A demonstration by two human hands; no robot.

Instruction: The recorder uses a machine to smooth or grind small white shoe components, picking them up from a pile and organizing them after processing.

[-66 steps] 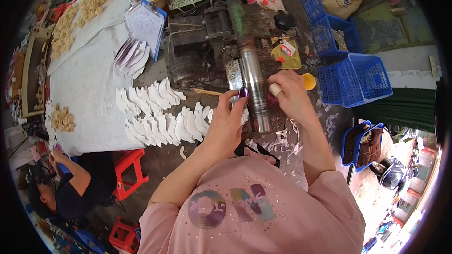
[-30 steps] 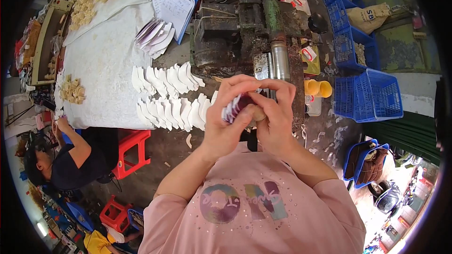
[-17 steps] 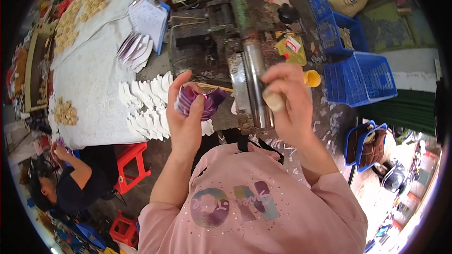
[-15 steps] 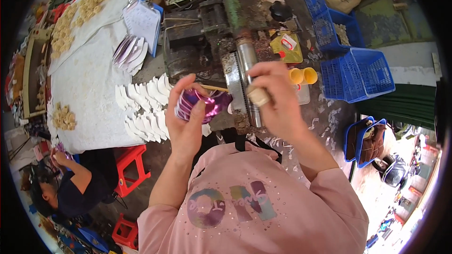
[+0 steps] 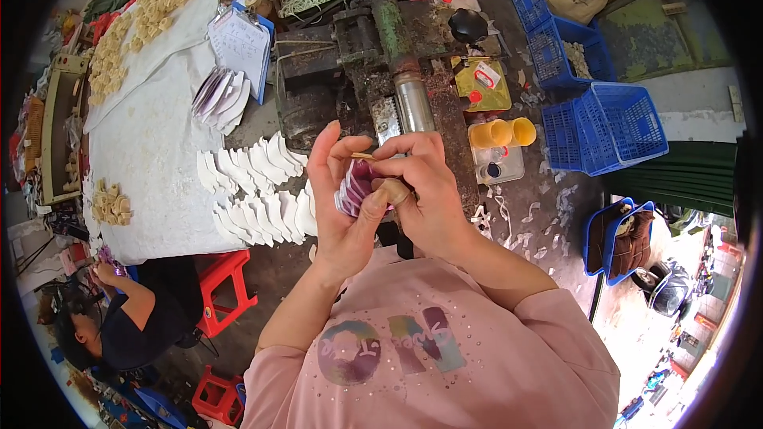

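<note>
In front of my chest my two hands have come together. My left hand [image 5: 346, 234] is closed round a shiny purple piece with white stripes [image 5: 350, 195]; its kind does not show clearly. My right hand [image 5: 435, 210] is at the right side of that piece, its fingers bent, with a small beige block [image 5: 395, 190] partly hidden in its grip. A thin wooden stick [image 5: 362, 156] shows at the fingertips above the purple piece. Just beyond the hands stands a greasy machine with a bright steel cylinder [image 5: 413, 103].
Rows of curved white pieces [image 5: 253, 165] lie left of my hands on the white-covered table [image 5: 147, 167]. A clipboard [image 5: 241, 40] is beyond them. Yellow cups [image 5: 490, 134] stand right of the machine, blue crates [image 5: 604, 127] farther right. A co-worker [image 5: 119, 310] sits at lower left near a red stool [image 5: 226, 290].
My right hand has moved left and down from the cylinder to the purple piece, bringing the beige block. My left hand has shifted slightly right with the purple piece.
</note>
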